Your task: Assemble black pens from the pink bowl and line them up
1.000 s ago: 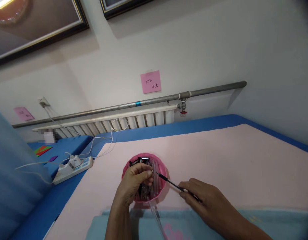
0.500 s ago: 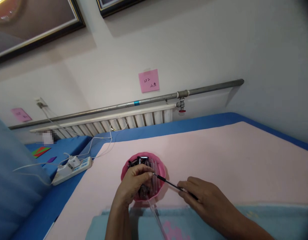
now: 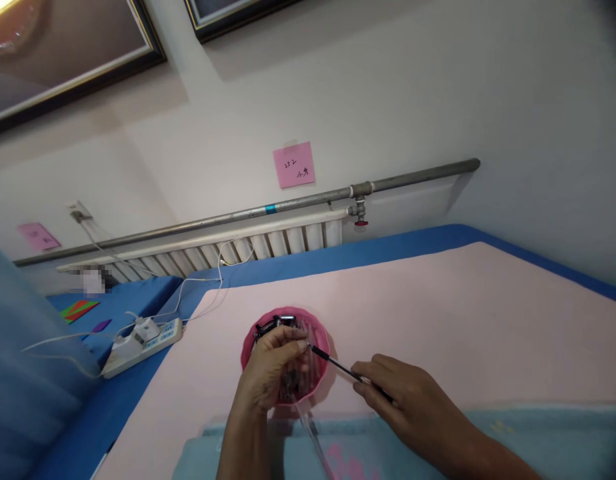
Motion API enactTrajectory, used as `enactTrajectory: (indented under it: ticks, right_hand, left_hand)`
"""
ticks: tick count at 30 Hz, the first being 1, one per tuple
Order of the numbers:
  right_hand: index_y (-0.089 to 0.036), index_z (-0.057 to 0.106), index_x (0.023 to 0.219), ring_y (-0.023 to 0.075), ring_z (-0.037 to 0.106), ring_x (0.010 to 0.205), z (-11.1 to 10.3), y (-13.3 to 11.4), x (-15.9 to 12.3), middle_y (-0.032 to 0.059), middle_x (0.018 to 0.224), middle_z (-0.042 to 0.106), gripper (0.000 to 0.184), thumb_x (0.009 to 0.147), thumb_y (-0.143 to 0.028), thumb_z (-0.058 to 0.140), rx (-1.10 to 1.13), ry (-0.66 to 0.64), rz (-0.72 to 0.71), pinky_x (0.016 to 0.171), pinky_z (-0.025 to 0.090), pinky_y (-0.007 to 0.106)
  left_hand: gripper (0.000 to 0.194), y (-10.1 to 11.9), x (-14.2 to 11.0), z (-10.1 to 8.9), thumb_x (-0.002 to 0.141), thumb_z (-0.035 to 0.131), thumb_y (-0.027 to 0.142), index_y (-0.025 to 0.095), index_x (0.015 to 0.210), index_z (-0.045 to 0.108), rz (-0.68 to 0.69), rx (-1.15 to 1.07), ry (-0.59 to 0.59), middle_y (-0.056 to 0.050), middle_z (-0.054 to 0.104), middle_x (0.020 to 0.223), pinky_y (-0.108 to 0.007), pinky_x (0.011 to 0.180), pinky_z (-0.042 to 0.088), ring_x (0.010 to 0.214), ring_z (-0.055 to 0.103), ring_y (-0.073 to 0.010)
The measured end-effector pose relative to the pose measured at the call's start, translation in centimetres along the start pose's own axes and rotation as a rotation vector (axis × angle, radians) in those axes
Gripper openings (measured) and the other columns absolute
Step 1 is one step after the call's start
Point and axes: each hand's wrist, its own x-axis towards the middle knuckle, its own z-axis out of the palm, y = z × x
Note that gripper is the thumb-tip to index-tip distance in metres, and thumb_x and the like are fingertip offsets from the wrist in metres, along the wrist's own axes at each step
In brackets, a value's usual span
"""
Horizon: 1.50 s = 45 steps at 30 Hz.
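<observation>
My right hand grips a thin black pen refill, which has a thicker black sleeve near its small silvery tip. The refill slants up to the left, and its tip meets the fingertips of my left hand. Left thumb and forefinger are pinched together there; whatever sits between them is too small to make out. Beneath my left hand stands a pink scalloped bowl. Inside it lie black and shiny parts and clear tubes, partly hidden by the hand. A clear plastic strip extends from the bowl towards me.
Pale pink sheeting covers the blue surface. A light blue cloth lies along the near edge. At left are a power strip with plugs and white cables. A radiator and pipe line the wall.
Both hands keep nearly the same pose, with the refill tip still at the left fingertips. The whole view has shifted slightly.
</observation>
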Motion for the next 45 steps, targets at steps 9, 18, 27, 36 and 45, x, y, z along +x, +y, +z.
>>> enactTrajectory:
  ticks: [9, 18, 27, 36, 45]
  right_hand:
    - [-0.023, 0.059, 0.093, 0.0154, 0.057, 0.068, 0.5, -0.2, -0.2, 0.0015, 0.074, 0.061, 0.017, 0.090, -0.020, 0.042, 0.030, 0.066, 0.004, 0.060, 0.040, 0.024]
    - [-0.022, 0.058, 0.092, 0.0160, 0.057, 0.068, 0.7, -0.2, -0.4, 0.0019, 0.074, 0.060, 0.016, 0.089, -0.020, 0.043, 0.011, 0.096, 0.025, 0.060, 0.040, 0.025]
    - [-0.023, 0.060, 0.085, 0.0140, 0.056, 0.064, 0.3, -0.7, -0.2, -0.0004, 0.072, 0.060, 0.014, 0.088, -0.024, 0.046, 0.225, 0.080, 0.172, 0.058, 0.041, 0.023]
    - [-0.023, 0.062, 0.080, 0.0140, 0.052, 0.061, -0.5, -1.2, 0.0, -0.0020, 0.065, 0.057, 0.019, 0.086, -0.032, 0.047, 0.433, 0.027, 0.305, 0.055, 0.040, 0.022]
    - [-0.023, 0.061, 0.080, 0.0135, 0.051, 0.059, -0.7, -0.9, 0.0, -0.0020, 0.064, 0.056, 0.020, 0.086, -0.033, 0.046, 0.464, 0.076, 0.224, 0.053, 0.041, 0.021]
  left_hand:
    - [0.026, -0.5, 0.2, 1.5, 0.056, 0.078, 0.021, 0.013, 0.075, 0.062, -0.038, -0.295, 0.039, 0.002, 0.061, 0.061, -0.021, 0.053, 0.049, 0.053, 0.058, -0.0082]
    - [0.031, -1.0, 0.4, 3.0, 0.050, 0.082, 0.022, 0.013, 0.070, 0.060, -0.052, -0.379, 0.149, 0.002, 0.062, 0.057, -0.019, 0.051, 0.048, 0.049, 0.057, -0.0074]
    - [0.030, -1.3, 0.4, 4.0, 0.051, 0.081, 0.026, 0.014, 0.071, 0.061, 0.035, -0.352, 0.215, 0.001, 0.064, 0.062, -0.020, 0.053, 0.048, 0.053, 0.059, -0.0090]
    - [0.028, -0.8, 0.2, 3.8, 0.050, 0.081, 0.021, 0.012, 0.070, 0.063, 0.027, -0.448, 0.176, 0.001, 0.065, 0.063, -0.018, 0.052, 0.049, 0.054, 0.059, -0.0080]
    - [0.019, 0.0, -0.4, 2.7, 0.060, 0.074, 0.014, 0.013, 0.075, 0.062, 0.057, -0.438, 0.136, 0.000, 0.062, 0.069, -0.014, 0.044, 0.042, 0.053, 0.054, -0.0048]
